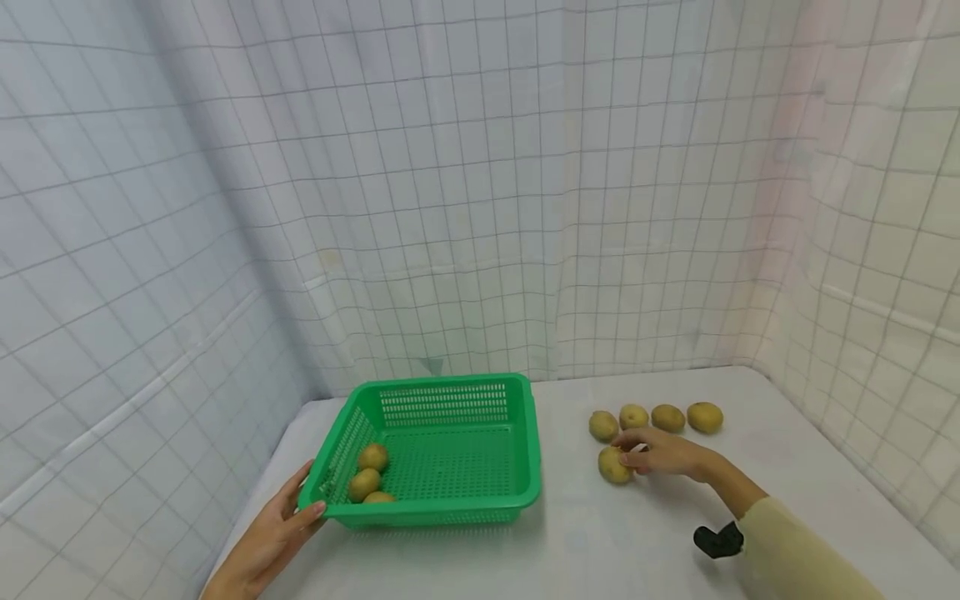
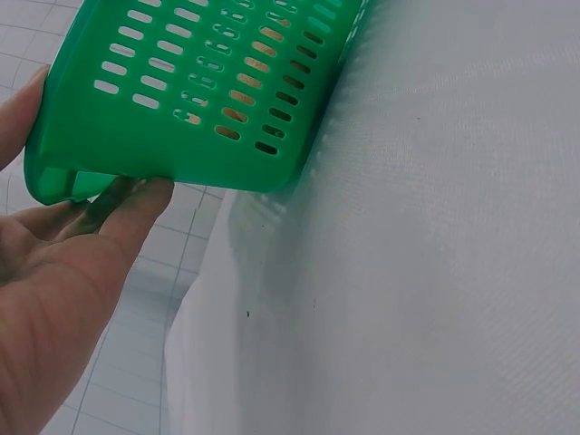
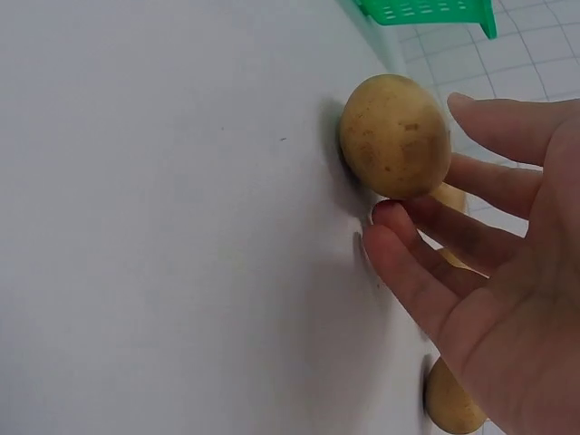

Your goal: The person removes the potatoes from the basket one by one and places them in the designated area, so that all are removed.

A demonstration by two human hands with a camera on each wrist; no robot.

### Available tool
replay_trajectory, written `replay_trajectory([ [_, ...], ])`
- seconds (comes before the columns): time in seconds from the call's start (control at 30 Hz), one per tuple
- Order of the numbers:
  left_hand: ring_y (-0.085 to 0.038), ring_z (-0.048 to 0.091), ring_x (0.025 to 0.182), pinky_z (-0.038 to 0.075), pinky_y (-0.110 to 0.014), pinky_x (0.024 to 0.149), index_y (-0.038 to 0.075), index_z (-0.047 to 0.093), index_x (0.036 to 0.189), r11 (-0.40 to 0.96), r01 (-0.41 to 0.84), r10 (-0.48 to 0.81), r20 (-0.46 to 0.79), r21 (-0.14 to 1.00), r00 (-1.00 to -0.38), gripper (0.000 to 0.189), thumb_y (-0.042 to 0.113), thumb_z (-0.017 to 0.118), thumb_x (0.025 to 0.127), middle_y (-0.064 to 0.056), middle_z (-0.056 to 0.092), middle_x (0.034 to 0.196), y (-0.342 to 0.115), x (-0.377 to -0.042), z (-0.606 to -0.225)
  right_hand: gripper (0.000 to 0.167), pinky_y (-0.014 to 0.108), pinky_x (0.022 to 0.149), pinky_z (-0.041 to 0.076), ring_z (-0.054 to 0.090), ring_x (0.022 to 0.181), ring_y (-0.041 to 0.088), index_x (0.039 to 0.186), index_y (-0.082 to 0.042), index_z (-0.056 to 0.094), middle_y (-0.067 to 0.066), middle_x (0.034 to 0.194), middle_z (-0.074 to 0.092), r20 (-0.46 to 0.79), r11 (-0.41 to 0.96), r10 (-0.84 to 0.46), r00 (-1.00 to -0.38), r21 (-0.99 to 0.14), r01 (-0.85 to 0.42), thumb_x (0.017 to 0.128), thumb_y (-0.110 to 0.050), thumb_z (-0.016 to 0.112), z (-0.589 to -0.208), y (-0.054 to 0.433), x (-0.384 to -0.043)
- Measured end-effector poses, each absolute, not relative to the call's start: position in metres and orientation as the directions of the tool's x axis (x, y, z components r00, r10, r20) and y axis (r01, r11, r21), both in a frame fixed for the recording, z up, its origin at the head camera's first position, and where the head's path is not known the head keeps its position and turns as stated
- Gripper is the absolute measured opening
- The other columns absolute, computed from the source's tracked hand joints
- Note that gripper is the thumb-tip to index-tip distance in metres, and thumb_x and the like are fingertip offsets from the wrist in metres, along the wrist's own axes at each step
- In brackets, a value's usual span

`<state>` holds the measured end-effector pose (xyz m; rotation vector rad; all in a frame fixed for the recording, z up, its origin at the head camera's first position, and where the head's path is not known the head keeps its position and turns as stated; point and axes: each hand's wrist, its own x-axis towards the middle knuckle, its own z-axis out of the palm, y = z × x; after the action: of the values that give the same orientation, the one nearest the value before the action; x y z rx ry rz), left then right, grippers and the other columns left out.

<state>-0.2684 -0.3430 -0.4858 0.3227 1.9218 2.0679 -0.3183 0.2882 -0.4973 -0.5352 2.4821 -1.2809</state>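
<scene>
A green plastic basket with slotted walls stands on the white table, and three potatoes lie along its left side. At its front left corner my left hand grips the rim, thumb on top and fingers beneath, as the left wrist view shows. My right hand is at a single potato right of the basket. Its fingertips touch the potato's far side, while the thumb stands slightly off it in the right wrist view. The fingers are fairly straight.
Just behind the right hand, several more potatoes form a row on the table. A small black object shows beside the right sleeve. White gridded cloth hangs behind the table and at both sides.
</scene>
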Motion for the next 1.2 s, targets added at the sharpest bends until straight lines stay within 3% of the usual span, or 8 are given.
replay_trajectory([
  [0.37,0.001,0.048,0.128,0.044,-0.021,0.103,0.008,-0.02,0.162,-0.056,-0.058,0.381,-0.032,0.997,-0.924,0.085,0.004,0.047,0.111,-0.025,-0.001,0.164,-0.343,-0.27,-0.488,0.039,0.041,0.09,0.055,0.06,0.11,0.026,0.133,0.002,0.062,0.01,0.124,0.062,-0.052,0.54,-0.454,-0.89,-0.81,-0.228,0.105,-0.024,0.063,-0.483,0.289,-0.329],
  [0.63,0.002,0.049,0.126,0.044,-0.02,0.102,0.008,-0.02,0.162,-0.057,-0.064,0.366,-0.039,0.996,-0.93,0.086,0.004,0.049,0.11,-0.025,-0.001,0.165,-0.343,-0.269,-0.486,0.042,0.038,0.088,0.056,0.064,0.11,0.022,0.134,-0.006,0.064,0.005,0.126,0.066,-0.004,0.608,-0.452,-0.892,-0.734,-0.304,0.104,-0.035,0.065,-0.474,0.285,-0.34],
  [0.9,0.001,0.049,0.127,0.045,-0.02,0.102,0.008,-0.019,0.162,-0.055,-0.064,0.364,-0.04,0.996,-0.931,0.085,0.004,0.048,0.11,-0.026,-0.001,0.164,-0.344,-0.269,-0.486,0.038,0.049,0.095,0.054,0.06,0.12,0.037,0.135,0.0,0.062,0.019,0.131,0.062,0.013,0.573,-0.513,-0.858,-0.739,-0.354,0.103,-0.02,0.066,-0.447,0.269,-0.343],
  [1.2,-0.001,0.047,0.13,0.044,-0.022,0.105,0.009,-0.019,0.163,-0.036,-0.081,0.369,-0.062,0.996,-0.927,0.084,0.007,0.048,0.111,-0.023,0.0,0.166,-0.343,-0.269,-0.483,0.034,0.052,0.092,0.055,0.06,0.12,0.034,0.133,-0.007,0.065,0.015,0.131,0.062,-0.029,0.584,-0.479,-0.878,-0.756,-0.294,0.1,-0.016,0.069,-0.433,0.257,-0.348],
])
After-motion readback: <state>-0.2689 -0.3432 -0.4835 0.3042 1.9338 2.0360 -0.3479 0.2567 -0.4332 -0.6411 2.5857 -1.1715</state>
